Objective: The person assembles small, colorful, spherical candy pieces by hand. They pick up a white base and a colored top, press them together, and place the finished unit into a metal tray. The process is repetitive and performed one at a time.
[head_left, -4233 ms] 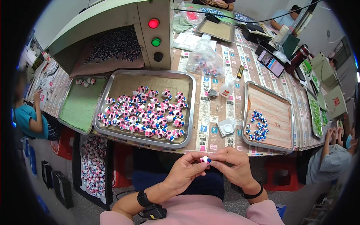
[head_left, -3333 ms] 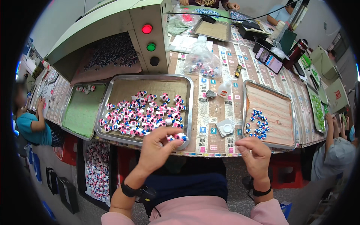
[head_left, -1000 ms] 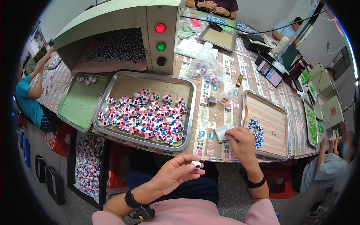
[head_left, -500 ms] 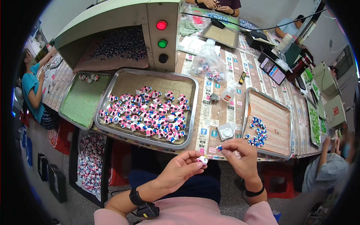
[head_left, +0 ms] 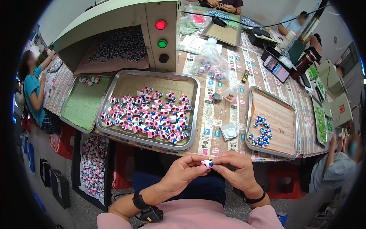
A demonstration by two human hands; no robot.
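Observation:
Close above my lap, my left hand (head_left: 187, 170) pinches a small white-and-pink figurine head (head_left: 206, 163) with thumb and fingers. My right hand (head_left: 238, 170) pinches a small blue-and-white figurine body (head_left: 211, 164) against that head; the fingertips partly cover both. On the large metal tray (head_left: 190, 78) to the left lie many pink, white and blue figurines (head_left: 152, 118). A smaller metal tray (head_left: 285, 118) on the right holds a cluster of little blue-and-white bodies (head_left: 262, 134). Between the trays sits a white square dish (head_left: 229, 131).
A tunnel-shaped machine (head_left: 162, 23) with red and green lights stands behind the large tray. A white bottle (head_left: 231, 93), a plastic bag of figurines (head_left: 209, 68) and a phone (head_left: 276, 68) are farther back. A black bin (head_left: 75, 168) of pink-and-white pieces is at lower left. Several people sit around.
My right hand has moved left and brought the blue-and-white body up against the figurine head. My left hand has stayed nearly in place, still holding the head.

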